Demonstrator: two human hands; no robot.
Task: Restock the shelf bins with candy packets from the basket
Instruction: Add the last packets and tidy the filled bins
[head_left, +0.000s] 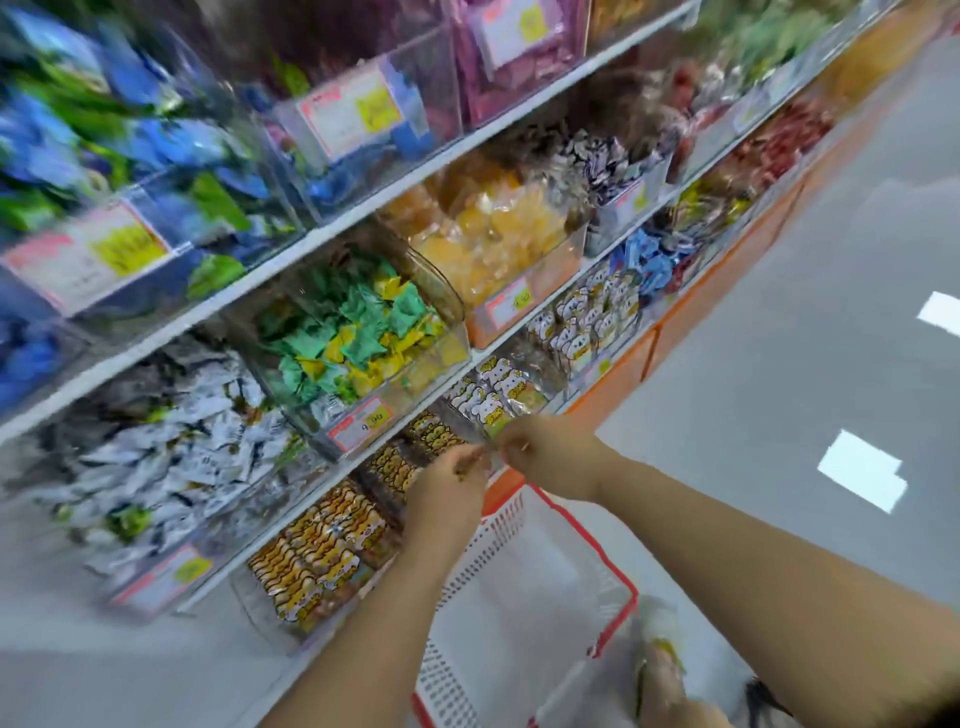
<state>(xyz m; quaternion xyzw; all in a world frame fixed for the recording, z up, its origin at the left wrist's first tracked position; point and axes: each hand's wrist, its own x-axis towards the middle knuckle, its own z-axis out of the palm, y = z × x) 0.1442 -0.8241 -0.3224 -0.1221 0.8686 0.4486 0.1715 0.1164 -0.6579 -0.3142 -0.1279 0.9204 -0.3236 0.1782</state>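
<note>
My left hand (451, 486) and my right hand (545, 451) meet in front of the lowest shelf row, both with curled fingers pinching a clear packet (491, 447) between them. Just behind them stands a clear bin of white-and-yellow candy packets (496, 395). To its left are bins of yellow-brown packets (317, 551). The red-rimmed white basket (618, 582) sits on the floor below my arms. A clear bag with candy (654, 654) lies at its near corner. The view is blurred.
Shelves of clear bins rise at the left: green-yellow candy (358, 332), orange candy (498, 234), white packets (171, 447), blue and green packets (104, 156). Price tags (363, 423) hang on bin fronts. Grey floor (779, 338) opens to the right.
</note>
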